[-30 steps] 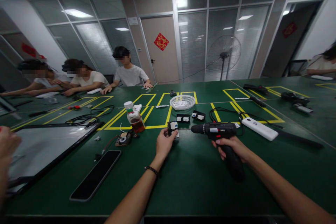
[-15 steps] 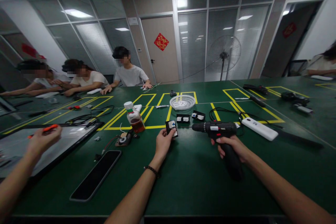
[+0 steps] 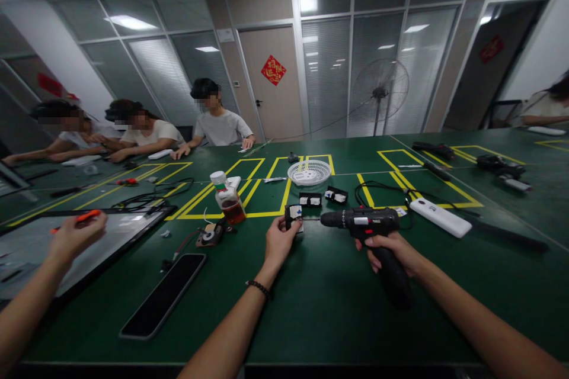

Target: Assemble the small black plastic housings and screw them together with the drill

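My left hand (image 3: 281, 240) pinches a small black-and-white block (image 3: 294, 217) above the green table, thumb on its near side. In my right hand (image 3: 391, 251) is a black cordless drill (image 3: 362, 220), fingers wrapped round its handle. The drill points left, and its thin bit reaches the right edge of the block; whether the tip is inside or only touching I cannot tell. Beyond the block lie two similar black-and-white blocks, one (image 3: 310, 199) nearer the left and another (image 3: 336, 195) on the right.
A white basket (image 3: 309, 173) stands farther back. Left are a bottle (image 3: 228, 198), a small motor-like part (image 3: 210, 234) and a phone (image 3: 164, 296). Another person's hand (image 3: 75, 234) holds an orange tool over a framed panel. A white power bank (image 3: 440, 218) lies right with cables.
The block has turned in my left hand and moved slightly right. The drill has shifted a little left, bringing its bit up to the block's edge.
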Motion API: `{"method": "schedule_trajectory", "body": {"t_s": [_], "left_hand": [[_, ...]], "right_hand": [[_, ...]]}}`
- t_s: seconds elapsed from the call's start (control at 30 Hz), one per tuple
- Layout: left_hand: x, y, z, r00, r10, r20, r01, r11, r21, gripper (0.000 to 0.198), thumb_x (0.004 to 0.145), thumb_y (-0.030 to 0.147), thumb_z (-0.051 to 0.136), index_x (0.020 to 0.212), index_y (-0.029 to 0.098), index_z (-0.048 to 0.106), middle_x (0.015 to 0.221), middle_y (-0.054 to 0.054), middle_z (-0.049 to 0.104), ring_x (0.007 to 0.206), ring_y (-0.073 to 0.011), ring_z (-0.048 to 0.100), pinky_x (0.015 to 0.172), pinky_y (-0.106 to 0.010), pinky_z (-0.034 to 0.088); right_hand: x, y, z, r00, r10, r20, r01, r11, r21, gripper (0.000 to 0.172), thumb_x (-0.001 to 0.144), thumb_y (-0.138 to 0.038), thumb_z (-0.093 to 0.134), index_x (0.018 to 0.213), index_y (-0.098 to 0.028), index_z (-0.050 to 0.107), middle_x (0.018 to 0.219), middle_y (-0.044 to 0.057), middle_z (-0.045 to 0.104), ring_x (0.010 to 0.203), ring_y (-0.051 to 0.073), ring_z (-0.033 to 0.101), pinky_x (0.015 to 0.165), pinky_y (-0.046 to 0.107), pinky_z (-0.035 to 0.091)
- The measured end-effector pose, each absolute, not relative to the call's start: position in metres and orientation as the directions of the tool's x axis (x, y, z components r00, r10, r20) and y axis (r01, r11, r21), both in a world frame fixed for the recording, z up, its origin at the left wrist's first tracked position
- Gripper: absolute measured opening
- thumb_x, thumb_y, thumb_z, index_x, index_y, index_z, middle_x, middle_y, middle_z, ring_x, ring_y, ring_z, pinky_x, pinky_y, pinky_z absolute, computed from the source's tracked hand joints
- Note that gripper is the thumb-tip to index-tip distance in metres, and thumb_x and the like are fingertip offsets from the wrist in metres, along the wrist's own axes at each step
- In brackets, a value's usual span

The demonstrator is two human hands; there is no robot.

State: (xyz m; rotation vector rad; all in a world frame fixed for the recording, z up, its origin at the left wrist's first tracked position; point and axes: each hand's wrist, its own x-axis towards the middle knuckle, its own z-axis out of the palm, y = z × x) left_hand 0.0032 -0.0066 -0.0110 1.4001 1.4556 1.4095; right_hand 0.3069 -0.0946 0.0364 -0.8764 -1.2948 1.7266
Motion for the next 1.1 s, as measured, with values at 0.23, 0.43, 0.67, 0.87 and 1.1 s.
{"method": "schedule_trajectory", "body": {"t_s": [0.23, 0.43, 0.67, 0.87, 1.1], "left_hand": [[0.0067, -0.0077, -0.0104, -0.201, 0.954, 0.224, 0.231, -0.176, 0.957, 0.052, 0.069, 0.045, 0.074, 0.110, 0.015, 0.063, 0.104, -0.013, 0.069, 0.092, -0.0218, 0.066, 0.081, -0.033, 0.050], [0.0049, -0.0062, -0.0126, -0.197, 0.954, 0.226, 0.247, -0.175, 0.953, 0.054, 0.069, 0.046, 0.074, 0.112, 0.015, 0.062, 0.106, -0.013, 0.069, 0.091, -0.0217, 0.066, 0.080, -0.032, 0.050], [0.0031, -0.0056, -0.0142, -0.198, 0.951, 0.239, 0.292, -0.175, 0.940, 0.055, 0.068, 0.048, 0.074, 0.111, 0.016, 0.062, 0.104, -0.012, 0.069, 0.087, -0.0212, 0.066, 0.077, -0.031, 0.050], [0.0046, -0.0087, -0.0110, -0.239, 0.939, 0.249, 0.350, -0.155, 0.924, 0.057, 0.066, 0.048, 0.075, 0.111, 0.015, 0.062, 0.104, -0.013, 0.069, 0.087, -0.0228, 0.065, 0.077, -0.032, 0.049], [0.0045, -0.0116, -0.0084, -0.234, 0.936, 0.264, 0.384, -0.160, 0.909, 0.057, 0.066, 0.049, 0.074, 0.112, 0.017, 0.062, 0.103, -0.013, 0.069, 0.086, -0.0231, 0.065, 0.077, -0.032, 0.049]], "right_hand": [[0.3063, -0.0942, 0.0374, -0.446, 0.894, -0.049, -0.195, -0.151, -0.969, 0.024, 0.086, -0.030, 0.053, 0.095, -0.010, 0.062, 0.053, 0.002, 0.057, 0.047, 0.014, 0.050, 0.053, 0.031, 0.049], [0.3042, -0.0954, 0.0395, -0.444, 0.894, -0.053, -0.181, -0.148, -0.972, 0.024, 0.085, -0.031, 0.055, 0.094, -0.010, 0.062, 0.053, 0.001, 0.056, 0.047, 0.013, 0.050, 0.053, 0.031, 0.050], [0.3019, -0.0981, 0.0452, -0.437, 0.898, -0.051, -0.186, -0.146, -0.972, 0.024, 0.083, -0.032, 0.058, 0.094, -0.010, 0.061, 0.057, 0.001, 0.057, 0.046, 0.013, 0.051, 0.050, 0.029, 0.050], [0.3024, -0.0974, 0.0428, -0.435, 0.898, -0.065, -0.166, -0.152, -0.974, 0.025, 0.085, -0.032, 0.055, 0.094, -0.010, 0.061, 0.052, 0.001, 0.056, 0.046, 0.013, 0.051, 0.052, 0.029, 0.049], [0.3023, -0.0970, 0.0420, -0.423, 0.903, -0.068, -0.161, -0.149, -0.976, 0.026, 0.083, -0.034, 0.058, 0.093, -0.010, 0.062, 0.054, 0.001, 0.057, 0.046, 0.013, 0.051, 0.052, 0.030, 0.050]]}}
